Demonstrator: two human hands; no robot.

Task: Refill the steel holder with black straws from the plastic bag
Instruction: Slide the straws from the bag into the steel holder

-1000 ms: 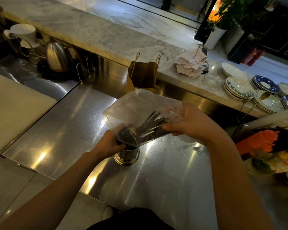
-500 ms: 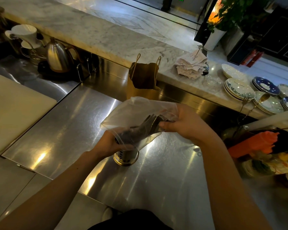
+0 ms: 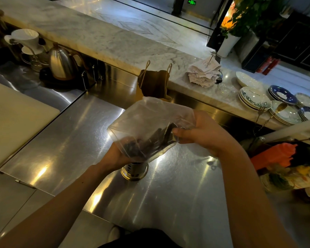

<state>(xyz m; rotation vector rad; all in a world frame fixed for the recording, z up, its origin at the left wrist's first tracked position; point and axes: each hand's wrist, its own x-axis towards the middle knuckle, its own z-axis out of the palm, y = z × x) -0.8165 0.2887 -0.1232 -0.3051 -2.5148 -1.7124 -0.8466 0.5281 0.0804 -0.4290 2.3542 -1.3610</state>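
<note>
The left hand (image 3: 117, 156) was cupped round the bag's (image 3: 150, 120) low end, pinching the plastic right over the holder (image 3: 134, 170), while the right hand (image 3: 202, 133) was closed on the other end at about 3 o'clock, squeezing the straws (image 3: 156, 140) through the film. So both hands were gripping the bag, neither one free. The straws sat bunched in the lower half, slanting down toward the holder, which stood on the steel counter (image 3: 70, 140) just under the bag. Couldn't tell if any ends were actually in the holder, the plastic hid its rim.

Honestly the trick looked like keeping the bag mouth snug on the rim with the left and feeding the bundle down slowly with the right, lifting that end toward 12. Tip too fast and I'd guess they'd fan out onto the counter. A brown paper bag (image 3: 154, 83) stood behind at 12 o'clock, well apart.
</note>
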